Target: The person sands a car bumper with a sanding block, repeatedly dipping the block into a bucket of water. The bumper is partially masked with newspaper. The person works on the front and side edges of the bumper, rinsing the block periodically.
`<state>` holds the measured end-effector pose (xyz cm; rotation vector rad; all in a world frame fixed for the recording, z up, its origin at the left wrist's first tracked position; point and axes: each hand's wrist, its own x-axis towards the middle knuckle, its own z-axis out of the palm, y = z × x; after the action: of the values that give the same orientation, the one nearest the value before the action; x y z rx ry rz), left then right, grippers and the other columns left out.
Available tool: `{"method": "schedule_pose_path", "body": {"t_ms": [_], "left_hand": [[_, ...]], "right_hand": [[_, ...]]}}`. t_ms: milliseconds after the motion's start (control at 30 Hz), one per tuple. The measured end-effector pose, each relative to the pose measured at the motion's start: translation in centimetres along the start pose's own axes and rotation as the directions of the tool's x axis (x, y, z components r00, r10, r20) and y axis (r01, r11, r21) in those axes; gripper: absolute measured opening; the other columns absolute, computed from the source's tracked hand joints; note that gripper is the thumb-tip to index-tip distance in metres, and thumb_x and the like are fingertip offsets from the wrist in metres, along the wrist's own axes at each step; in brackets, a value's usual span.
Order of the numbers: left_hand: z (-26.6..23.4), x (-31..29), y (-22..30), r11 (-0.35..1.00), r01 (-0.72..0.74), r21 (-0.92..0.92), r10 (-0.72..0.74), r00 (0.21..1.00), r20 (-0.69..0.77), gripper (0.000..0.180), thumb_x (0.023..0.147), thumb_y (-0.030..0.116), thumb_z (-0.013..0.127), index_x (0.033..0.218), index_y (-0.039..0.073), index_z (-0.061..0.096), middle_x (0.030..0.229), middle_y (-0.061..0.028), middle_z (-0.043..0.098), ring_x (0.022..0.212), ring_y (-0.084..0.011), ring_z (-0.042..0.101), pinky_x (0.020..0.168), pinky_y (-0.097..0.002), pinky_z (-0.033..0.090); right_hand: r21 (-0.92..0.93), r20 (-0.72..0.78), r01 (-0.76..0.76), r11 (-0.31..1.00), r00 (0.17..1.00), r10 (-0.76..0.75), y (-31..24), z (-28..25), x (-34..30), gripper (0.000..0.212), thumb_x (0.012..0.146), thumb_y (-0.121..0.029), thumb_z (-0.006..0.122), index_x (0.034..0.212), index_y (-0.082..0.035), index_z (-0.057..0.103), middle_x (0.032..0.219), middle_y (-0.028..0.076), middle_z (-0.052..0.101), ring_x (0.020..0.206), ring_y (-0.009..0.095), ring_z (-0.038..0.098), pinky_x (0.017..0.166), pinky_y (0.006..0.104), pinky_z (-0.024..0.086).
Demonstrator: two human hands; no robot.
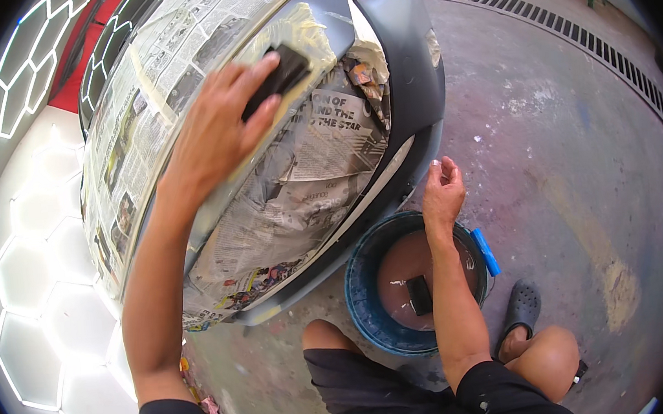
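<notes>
Left hand (218, 126): grasping a black block (288, 70), fingers on one side, thumb on the other; block at the yellowish patch (308, 29) on the grey car panel (322, 7). Right hand (444, 195): fingers curled inward near the bumper (416, 50); cannot tell whether anything small is inside. Right forearm crosses above the blue bucket (356, 284), which holds murky water and a second dark block (420, 295).

Risks (judged): a wet block could slip if the grip is only at its edges. Straying off the patch could scuff or tear the newspaper (334, 147) just beside it; drips could soak and loosen it. A knock from the forearm or the nearby shoe (523, 304) could slop water onto the floor (535, 189), making footing slick.
</notes>
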<state>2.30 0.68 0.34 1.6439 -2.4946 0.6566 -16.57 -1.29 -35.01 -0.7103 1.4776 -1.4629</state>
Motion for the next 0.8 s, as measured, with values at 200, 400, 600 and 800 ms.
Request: {"method": "schedule_pose_path", "body": {"t_ms": [200, 400, 600, 800], "left_hand": [[0.6, 2.4, -0.6, 1.000, 0.023, 0.009, -0.024, 0.999, 0.021, 0.055, 0.107, 0.031, 0.068, 0.158, 0.012, 0.059, 0.124, -0.0189, 0.069, 0.116, -0.0332, 0.067, 0.103, -0.0453, 0.054], [0.1, 1.7, 2.2, 1.000, 0.021, -0.004, -0.021, 0.998, 0.064, 0.054, 0.106, 0.031, 0.070, 0.155, 0.012, 0.061, 0.124, -0.0180, 0.068, 0.116, -0.0337, 0.068, 0.099, -0.0449, 0.056], [0.1, 0.8, 2.6, 1.000, -0.014, 0.005, 0.014, 0.995, 0.100, 0.056, 0.105, 0.032, 0.072, 0.158, 0.015, 0.061, 0.124, -0.0168, 0.070, 0.115, -0.0317, 0.069, 0.100, -0.0432, 0.057], [0.4, 4.7, 2.4, 0.996, -0.069, -0.056, 0.074, 0.994, 0.077, 0.053, 0.104, 0.029, 0.070, 0.153, 0.010, 0.062, 0.123, -0.0191, 0.068, 0.116, -0.0389, 0.065, 0.104, -0.0496, 0.053]], "right_hand": [[0.038, -0.070, -0.011, 0.999, 0.997, 0.013, -0.3, -0.4, 0.2, 0.042, 0.109, -0.026, 0.070, 0.137, 0.006, 0.069, 0.124, 0.017, 0.077, 0.110, 0.023, 0.072, 0.100, 0.0378, 0.057], [-0.014, -0.044, 0.050, 0.999, 0.998, -0.050, 0.2, 0.0, -0.1, 0.043, 0.108, -0.026, 0.068, 0.136, 0.007, 0.068, 0.119, 0.019, 0.078, 0.103, 0.027, 0.075, 0.095, 0.0413, 0.059], [0.048, -0.075, 0.022, 0.999, 0.997, -0.018, 0.4, -0.4, 0.5, 0.043, 0.107, -0.026, 0.069, 0.135, 0.006, 0.068, 0.116, 0.019, 0.078, 0.101, 0.027, 0.075, 0.093, 0.0415, 0.059], [-0.001, -0.050, 0.029, 1.000, 0.998, -0.029, 0.1, 0.6, -0.7, 0.042, 0.107, -0.026, 0.069, 0.135, 0.006, 0.069, 0.117, 0.019, 0.078, 0.100, 0.027, 0.075, 0.092, 0.0424, 0.059]]}}
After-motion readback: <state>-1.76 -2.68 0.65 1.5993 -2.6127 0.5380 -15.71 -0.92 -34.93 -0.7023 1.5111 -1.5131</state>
